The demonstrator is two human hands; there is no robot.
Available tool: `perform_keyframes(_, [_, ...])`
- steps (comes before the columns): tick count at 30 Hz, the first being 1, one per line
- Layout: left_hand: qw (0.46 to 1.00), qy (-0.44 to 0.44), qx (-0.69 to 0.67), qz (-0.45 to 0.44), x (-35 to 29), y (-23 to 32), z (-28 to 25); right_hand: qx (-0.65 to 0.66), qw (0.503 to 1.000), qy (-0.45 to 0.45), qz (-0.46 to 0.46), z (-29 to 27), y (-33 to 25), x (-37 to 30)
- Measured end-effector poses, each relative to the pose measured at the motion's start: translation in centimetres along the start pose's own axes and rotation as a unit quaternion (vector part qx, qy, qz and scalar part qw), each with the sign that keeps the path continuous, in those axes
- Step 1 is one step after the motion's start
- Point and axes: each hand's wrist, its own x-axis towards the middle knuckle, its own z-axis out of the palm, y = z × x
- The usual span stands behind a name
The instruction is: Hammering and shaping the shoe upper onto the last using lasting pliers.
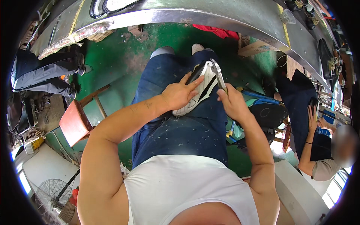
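A shoe (pixel 198 94) with a pale sole side and black and white parts lies across my lap on dark blue cloth (pixel 176 133), its far end pointing away from me. My left hand (pixel 180 93) grips its left side, with the fingers reaching over it and the thumb side toward the far end. In my right hand (pixel 233 100) is a long steel hand tool (pixel 219 74), which looks like a shoemaker's hammer or pincers. Its metal head touches or lies just over the shoe's far right edge; the handle is mostly hidden in my fist.
A metal-edged workbench (pixel 168 17) curves across the far side, with black-rimmed white pieces (pixel 112 5) on it. A red-topped stool (pixel 75 123) stands at left, near another person's legs (pixel 48 71). At right a co-worker (pixel 326 165) sits; a fan (pixel 54 198) is lower left.
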Motion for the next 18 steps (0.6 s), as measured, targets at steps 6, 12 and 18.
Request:
perform_keyframes(6, [0.994,0.03,-0.1,0.022,-1.7,-1.1,1.2,-0.115,0.993,0.0,-0.003,1.7,1.0,1.9])
perform_keyframes(12, [0.9,0.094,-0.41,-0.116,-3.1,-2.5,5.0,-0.003,0.997,0.019,-0.073,2.1,-1.5,-0.7])
perform_keyframes(18, [0.964,-0.028,-0.237,-0.119,-4.1,-1.5,-0.6,0.062,0.998,0.001,-0.015,4.4,1.9,-2.1])
